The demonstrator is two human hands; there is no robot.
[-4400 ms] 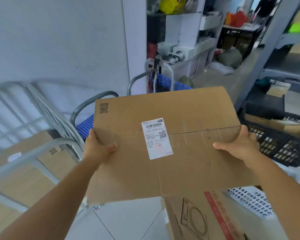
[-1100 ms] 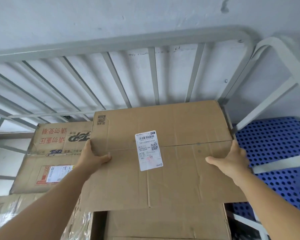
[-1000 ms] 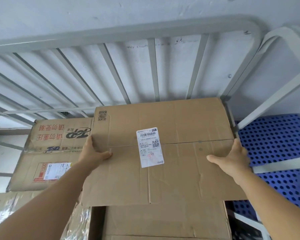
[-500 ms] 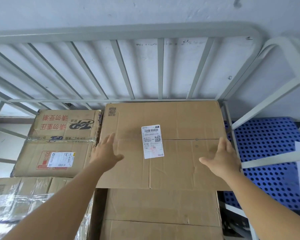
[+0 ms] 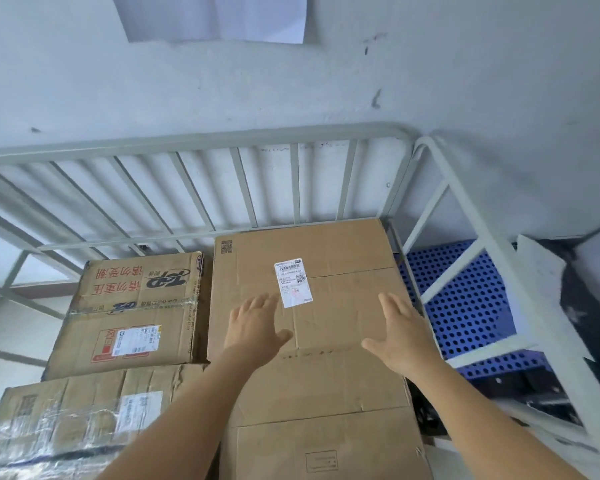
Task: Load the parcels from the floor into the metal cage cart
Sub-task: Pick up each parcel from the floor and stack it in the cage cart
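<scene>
A large brown cardboard parcel [image 5: 326,258] with a white shipping label lies inside the grey metal cage cart [image 5: 201,147], in its back right corner on top of another box [image 5: 326,445]. My left hand [image 5: 253,327] and my right hand [image 5: 400,336] are above its near part with fingers straight and spread, holding nothing. Whether the palms touch the cardboard I cannot tell.
Left of the parcel sits a box with red print [image 5: 136,306], and nearer me a box wrapped in clear film [image 5: 77,424]. The cage's barred back wall stands against a white wall. A blue perforated trolley deck [image 5: 465,299] lies beyond the cage's right side.
The parcel went from the floor area into the cage and was set down on the stack. Both hands let go of its sides and now lie flat over its top.
</scene>
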